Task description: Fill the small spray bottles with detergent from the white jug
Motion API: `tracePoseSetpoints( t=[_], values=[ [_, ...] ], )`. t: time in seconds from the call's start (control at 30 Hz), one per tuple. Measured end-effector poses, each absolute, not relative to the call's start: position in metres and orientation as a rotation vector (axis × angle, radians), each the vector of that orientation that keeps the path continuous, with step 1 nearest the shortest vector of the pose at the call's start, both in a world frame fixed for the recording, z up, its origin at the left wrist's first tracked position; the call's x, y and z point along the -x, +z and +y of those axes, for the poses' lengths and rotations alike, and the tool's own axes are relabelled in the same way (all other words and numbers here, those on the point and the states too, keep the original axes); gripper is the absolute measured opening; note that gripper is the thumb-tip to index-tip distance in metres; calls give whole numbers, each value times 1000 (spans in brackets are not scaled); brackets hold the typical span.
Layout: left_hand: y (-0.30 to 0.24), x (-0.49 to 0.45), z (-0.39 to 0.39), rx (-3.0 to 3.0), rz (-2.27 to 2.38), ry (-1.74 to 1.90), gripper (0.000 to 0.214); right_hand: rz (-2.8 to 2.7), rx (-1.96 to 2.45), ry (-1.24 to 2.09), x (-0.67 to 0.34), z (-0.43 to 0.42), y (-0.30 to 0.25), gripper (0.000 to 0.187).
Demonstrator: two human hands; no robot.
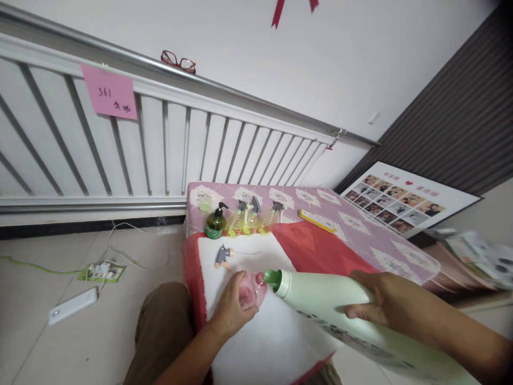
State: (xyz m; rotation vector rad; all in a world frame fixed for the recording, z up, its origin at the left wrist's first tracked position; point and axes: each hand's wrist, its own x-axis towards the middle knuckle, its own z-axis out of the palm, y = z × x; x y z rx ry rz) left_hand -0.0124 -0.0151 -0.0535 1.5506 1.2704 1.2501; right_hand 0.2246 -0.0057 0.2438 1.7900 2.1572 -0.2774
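My left hand (232,307) is wrapped round a small clear pink bottle (253,291), which is tilted with its open neck toward the right. In my right hand (380,299) is a large pale green detergent bottle (328,297), tipped nearly on its side. Its green spout (273,278) meets the mouth of the pink bottle; whether liquid is flowing I cannot tell. Just beyond my left hand, a grey and orange spray trigger head (223,256) with a thin tube lies on the white cloth (280,331).
Behind stand a dark green pump bottle (215,224) and several clear yellow spray bottles (269,218). A pale green cap (205,205) and a yellow box (316,220) lie on the patterned cloth (360,230). A radiator (156,144) runs along the wall. A power strip (102,271) with cables lies on the floor.
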Motion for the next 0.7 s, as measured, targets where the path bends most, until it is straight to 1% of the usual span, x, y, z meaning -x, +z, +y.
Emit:
tracePoseSetpoints(
  t=[0.7],
  values=[
    [-60,11,-14,-1574,1256,1260,84,2172,-1782,-289,-223,-5,244,30]
  ],
)
